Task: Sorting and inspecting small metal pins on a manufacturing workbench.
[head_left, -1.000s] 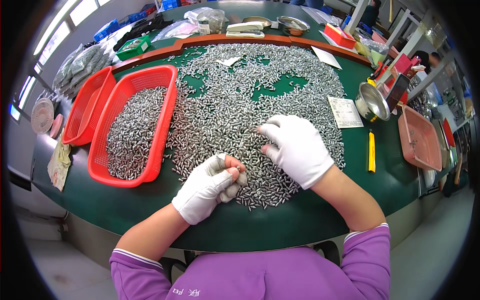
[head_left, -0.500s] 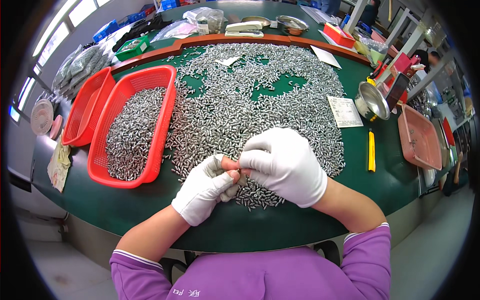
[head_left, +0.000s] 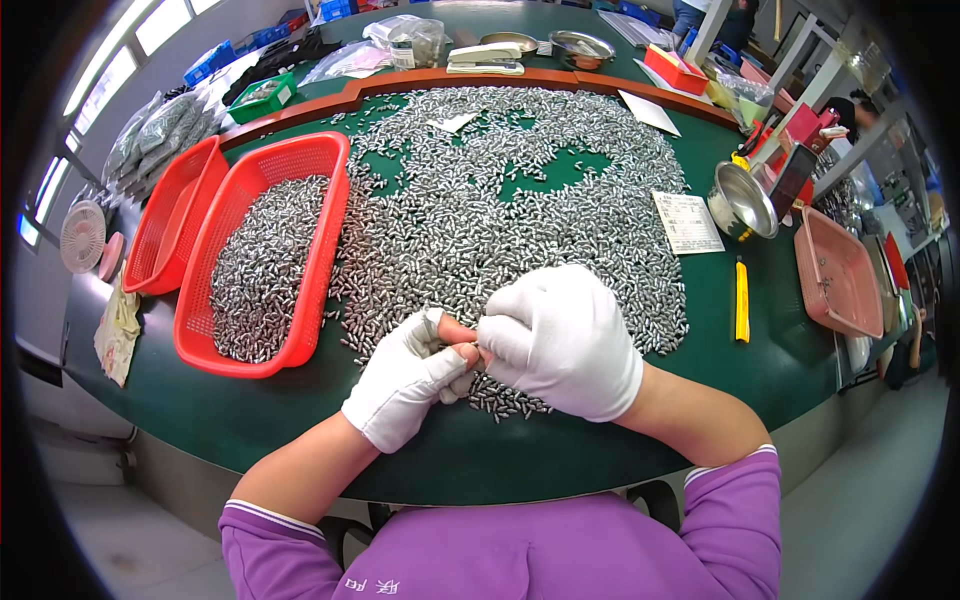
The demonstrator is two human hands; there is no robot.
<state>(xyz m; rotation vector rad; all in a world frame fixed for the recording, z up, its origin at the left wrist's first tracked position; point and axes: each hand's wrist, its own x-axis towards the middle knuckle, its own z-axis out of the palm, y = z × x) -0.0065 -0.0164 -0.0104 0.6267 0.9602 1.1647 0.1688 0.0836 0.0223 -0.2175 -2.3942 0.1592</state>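
Hundreds of small silver metal pieces (head_left: 500, 200) cover the green table (head_left: 250, 420) across the middle of the frame. At lower center both white-gloved hands meet: the left hand (head_left: 405, 380) is curled around a few pieces, and the right hand (head_left: 560, 335) pinches at them with fingertips closed. A red basket (head_left: 320, 240) holding more pieces sits at left.

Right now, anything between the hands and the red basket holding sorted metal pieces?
Nothing visible. The left hand and right hand meet over the pile of small metal pieces; the red basket lies open just left, only loose pieces between.
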